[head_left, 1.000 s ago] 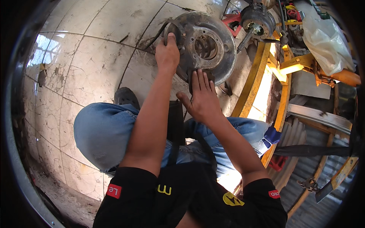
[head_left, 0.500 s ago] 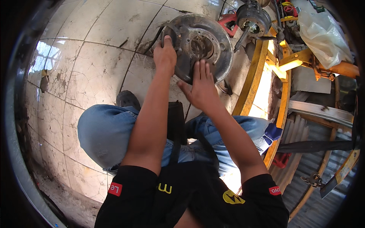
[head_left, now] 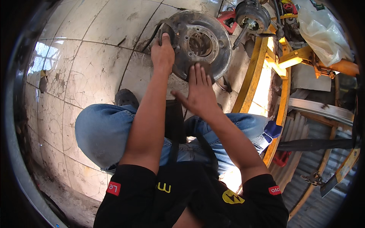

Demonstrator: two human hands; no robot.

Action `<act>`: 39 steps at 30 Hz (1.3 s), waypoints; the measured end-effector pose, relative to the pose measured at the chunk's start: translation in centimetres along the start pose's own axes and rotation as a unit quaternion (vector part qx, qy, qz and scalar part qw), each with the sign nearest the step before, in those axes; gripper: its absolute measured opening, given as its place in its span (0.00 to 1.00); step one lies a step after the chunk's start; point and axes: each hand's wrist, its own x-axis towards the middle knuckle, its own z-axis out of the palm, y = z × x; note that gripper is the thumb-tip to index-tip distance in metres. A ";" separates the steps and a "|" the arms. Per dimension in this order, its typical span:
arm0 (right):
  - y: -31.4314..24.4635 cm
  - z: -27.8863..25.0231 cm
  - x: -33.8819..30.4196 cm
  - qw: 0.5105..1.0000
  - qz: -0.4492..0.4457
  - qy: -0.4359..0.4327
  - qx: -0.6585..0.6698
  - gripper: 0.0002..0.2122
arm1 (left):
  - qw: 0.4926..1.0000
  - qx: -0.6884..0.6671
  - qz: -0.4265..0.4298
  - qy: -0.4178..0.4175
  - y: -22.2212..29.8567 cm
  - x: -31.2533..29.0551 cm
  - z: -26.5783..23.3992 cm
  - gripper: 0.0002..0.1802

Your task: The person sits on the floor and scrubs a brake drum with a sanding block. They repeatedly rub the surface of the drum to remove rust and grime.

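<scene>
A round, dark metal brake backing plate [head_left: 218, 57] with a large centre hole and bolt holes lies tilted in front of me. My left hand [head_left: 162, 55] is closed at its left edge, thumb on top of a dark curved piece [head_left: 167, 33]; its other fingers are mostly hidden. Fingers stretched and pressed side by side, my right hand [head_left: 201, 89] lies flat at the plate's near edge. Under those fingertips shows a dark brownish patch [head_left: 203, 66], whose kind I cannot make out.
Beyond the plate stands a brake drum assembly [head_left: 253, 17] with a rod, near a red stand [head_left: 228, 21]. A yellow metal frame [head_left: 251, 76] runs along my right, with a clear plastic bag [head_left: 323, 34] above it. Cracked, dirty tiles [head_left: 87, 68] cover the floor.
My right hand has slid slightly left and toward me along the plate. The left hand and the plate have shifted a little left.
</scene>
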 end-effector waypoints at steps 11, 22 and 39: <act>1.2 -0.2 2.0 0.999 -0.006 0.053 -0.002 0.50 | 1.000 0.016 -0.002 0.000 0.6 0.0 -0.1 0.36; 2.1 -0.3 2.2 0.999 -0.019 0.046 0.005 0.46 | 1.000 0.009 0.009 0.005 -0.4 1.0 -0.2 0.37; 1.7 -0.8 -1.8 0.996 -0.084 -0.012 0.038 0.41 | 0.999 0.027 0.020 0.004 0.0 0.6 -0.3 0.36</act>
